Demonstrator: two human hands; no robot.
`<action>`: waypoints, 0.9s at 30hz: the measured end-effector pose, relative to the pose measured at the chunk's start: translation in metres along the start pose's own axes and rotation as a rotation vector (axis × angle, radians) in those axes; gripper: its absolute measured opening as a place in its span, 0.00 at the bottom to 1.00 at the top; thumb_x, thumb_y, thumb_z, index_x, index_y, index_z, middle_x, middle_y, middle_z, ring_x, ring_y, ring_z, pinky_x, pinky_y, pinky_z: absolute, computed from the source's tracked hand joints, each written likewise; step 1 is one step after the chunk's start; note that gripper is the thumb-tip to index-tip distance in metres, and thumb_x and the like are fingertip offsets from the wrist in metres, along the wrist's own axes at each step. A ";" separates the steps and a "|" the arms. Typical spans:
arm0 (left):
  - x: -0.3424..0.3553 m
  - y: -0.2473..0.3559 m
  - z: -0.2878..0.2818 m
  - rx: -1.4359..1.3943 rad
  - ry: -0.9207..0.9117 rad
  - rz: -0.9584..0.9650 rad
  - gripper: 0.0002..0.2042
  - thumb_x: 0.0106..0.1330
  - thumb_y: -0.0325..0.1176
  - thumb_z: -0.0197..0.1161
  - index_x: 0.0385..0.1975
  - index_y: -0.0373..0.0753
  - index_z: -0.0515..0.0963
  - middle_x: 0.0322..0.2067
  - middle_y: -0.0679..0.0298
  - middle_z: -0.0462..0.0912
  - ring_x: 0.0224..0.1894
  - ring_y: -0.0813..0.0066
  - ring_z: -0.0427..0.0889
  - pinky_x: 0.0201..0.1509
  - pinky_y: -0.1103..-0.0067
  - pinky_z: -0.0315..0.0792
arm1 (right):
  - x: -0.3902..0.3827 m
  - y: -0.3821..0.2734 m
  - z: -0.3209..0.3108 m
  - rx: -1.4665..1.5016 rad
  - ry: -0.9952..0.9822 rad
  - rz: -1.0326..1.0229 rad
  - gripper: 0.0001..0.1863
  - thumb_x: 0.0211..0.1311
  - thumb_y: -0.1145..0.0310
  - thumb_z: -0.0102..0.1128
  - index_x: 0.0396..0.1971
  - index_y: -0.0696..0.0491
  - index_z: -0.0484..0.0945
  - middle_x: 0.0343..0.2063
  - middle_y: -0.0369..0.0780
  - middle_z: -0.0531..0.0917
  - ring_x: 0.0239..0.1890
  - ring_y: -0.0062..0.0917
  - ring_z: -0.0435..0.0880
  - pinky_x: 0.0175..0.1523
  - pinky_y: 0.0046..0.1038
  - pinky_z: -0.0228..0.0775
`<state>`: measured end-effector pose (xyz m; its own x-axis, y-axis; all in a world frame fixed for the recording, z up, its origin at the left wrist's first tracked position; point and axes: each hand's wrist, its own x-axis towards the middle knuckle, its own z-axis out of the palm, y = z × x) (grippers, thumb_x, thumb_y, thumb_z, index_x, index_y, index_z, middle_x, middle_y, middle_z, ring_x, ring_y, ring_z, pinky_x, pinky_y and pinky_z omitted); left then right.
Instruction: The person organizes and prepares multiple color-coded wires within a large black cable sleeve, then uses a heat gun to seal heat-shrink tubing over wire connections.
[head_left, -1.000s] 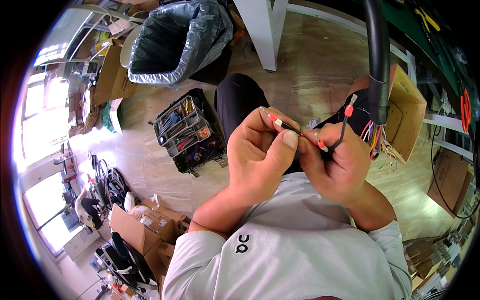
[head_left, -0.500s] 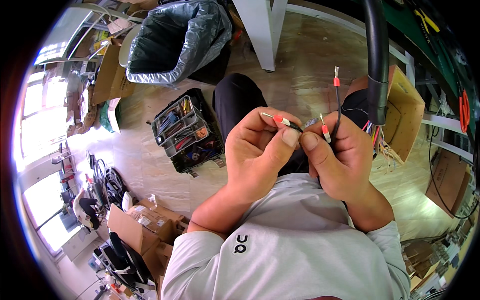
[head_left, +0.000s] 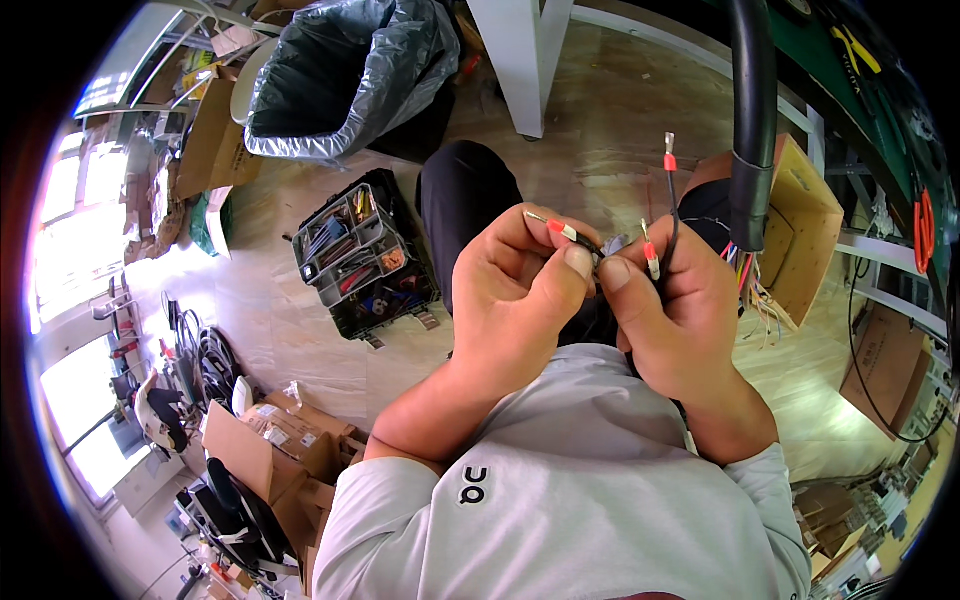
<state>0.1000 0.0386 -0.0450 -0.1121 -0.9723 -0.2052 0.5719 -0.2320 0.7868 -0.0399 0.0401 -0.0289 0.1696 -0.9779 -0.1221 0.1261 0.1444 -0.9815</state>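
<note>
My left hand point(head_left: 518, 315) pinches a thin black wire between thumb and forefinger. On that wire's end are a red and white sleeve point(head_left: 562, 229) and a bare metal tip pointing up and left. Close beside it, my right hand point(head_left: 685, 315) is closed on black wires, its thumb tip almost against the left thumb. One short end there carries a red and white sleeve point(head_left: 651, 262) and a metal pin. A longer black wire point(head_left: 673, 200) rises behind the right fingers, ending in a red-sleeved metal terminal point(head_left: 670, 150). The fingers hide where the wires meet.
A thick black cable point(head_left: 752, 130) with loose coloured wires hangs right of my hands, before an open cardboard box point(head_left: 808, 235). An organizer toolbox point(head_left: 365, 255) lies on the floor to the left. A lined bin point(head_left: 350, 90) and a white table leg point(head_left: 515, 70) stand beyond.
Both hands keep their pinch on the wires. The left sleeve has tilted slightly and shifted a little to the right. The surroundings have slid slightly left in the view.
</note>
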 end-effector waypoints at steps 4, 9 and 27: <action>-0.002 0.002 0.003 0.042 0.045 0.013 0.02 0.60 0.23 0.55 0.29 0.33 0.69 0.32 0.64 0.77 0.29 0.87 0.71 0.32 0.87 0.67 | -0.002 0.006 0.003 -0.226 0.079 -0.114 0.10 0.56 0.74 0.59 0.22 0.56 0.67 0.11 0.31 0.70 0.13 0.08 0.65 0.17 0.16 0.56; -0.004 0.000 -0.001 -0.076 0.001 0.001 0.02 0.60 0.23 0.55 0.30 0.33 0.69 0.33 0.62 0.76 0.31 0.85 0.73 0.34 0.86 0.69 | -0.002 0.014 0.005 -0.495 0.110 -0.354 0.10 0.51 0.75 0.62 0.21 0.56 0.67 0.10 0.36 0.69 0.11 0.17 0.67 0.17 0.19 0.58; -0.007 -0.002 0.001 -0.119 0.047 -0.047 0.04 0.60 0.26 0.51 0.31 0.32 0.69 0.29 0.60 0.74 0.27 0.76 0.76 0.35 0.80 0.74 | -0.004 0.018 0.009 -0.558 0.136 -0.442 0.10 0.48 0.77 0.63 0.23 0.56 0.68 0.11 0.37 0.70 0.11 0.23 0.68 0.17 0.21 0.59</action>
<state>0.0982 0.0460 -0.0446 -0.1044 -0.9574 -0.2694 0.6597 -0.2694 0.7016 -0.0290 0.0476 -0.0446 0.0901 -0.9423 0.3223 -0.3691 -0.3321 -0.8680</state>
